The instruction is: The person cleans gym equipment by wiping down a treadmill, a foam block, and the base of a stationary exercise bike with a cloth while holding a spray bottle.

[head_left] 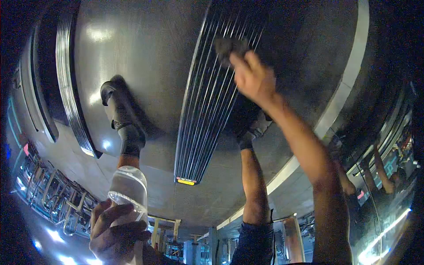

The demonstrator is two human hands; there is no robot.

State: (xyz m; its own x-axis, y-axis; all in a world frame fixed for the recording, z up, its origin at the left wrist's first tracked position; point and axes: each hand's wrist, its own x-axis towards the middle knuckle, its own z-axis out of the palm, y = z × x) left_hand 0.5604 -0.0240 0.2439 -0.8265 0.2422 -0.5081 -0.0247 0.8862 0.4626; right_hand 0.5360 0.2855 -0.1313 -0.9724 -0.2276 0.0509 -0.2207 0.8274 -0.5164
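My left hand (117, 229), at the bottom left, is wrapped around a clear plastic bottle (129, 183). Some liquid shows inside it, and its top end is hidden by my fingers. My right hand (258, 81) reaches out to the upper middle, slightly blurred, with a dark crumpled cloth (227, 47) in its fingers. The cloth lies against the ridged side rail (198, 106) of what looks like a treadmill. One of my shoes (115, 99) stands on the dark belt (145, 53) left of this rail; my other foot is to its right, in shadow.
Another ridged rail (68, 75) runs along the belt's far left side. A yellow label (185, 181) marks the near end of the middle rail. A pale strip (340, 101) curves along the floor at right, beside a mirror (380, 190). Gym equipment (57, 198) stands at lower left.
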